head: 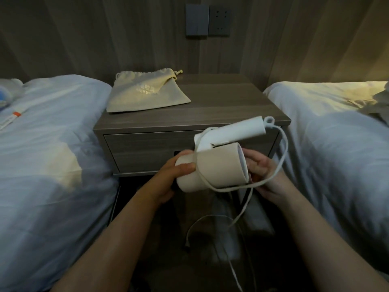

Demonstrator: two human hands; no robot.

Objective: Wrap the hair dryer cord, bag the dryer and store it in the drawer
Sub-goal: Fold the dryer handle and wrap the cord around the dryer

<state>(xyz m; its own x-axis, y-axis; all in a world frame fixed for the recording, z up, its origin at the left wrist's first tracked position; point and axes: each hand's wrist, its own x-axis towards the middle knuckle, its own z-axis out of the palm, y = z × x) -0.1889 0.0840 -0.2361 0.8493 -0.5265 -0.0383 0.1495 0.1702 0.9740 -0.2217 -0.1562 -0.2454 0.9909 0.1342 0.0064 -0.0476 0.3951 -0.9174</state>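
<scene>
**Keep the turns snug**

In front of the nightstand (221,106), the left hand (168,178) grips the hair dryer (219,167); the right hand (265,173) curls round the cord (282,157) — one slack loop on. Better to feed under light tension, turns side by side — the bag (145,93) waits on the nightstand.

This looks like a hotel bedroom for two guests. The left bed (52,144) and the right bed (336,133), both with white duvets, stand on each side of a grey wooden nightstand (221,106) with a drawer (147,150). A cloth drawstring bag (145,91) lies on top. The wood-panelled wall (105,39) behind carries a switch (197,22) and a socket (219,21).
</scene>
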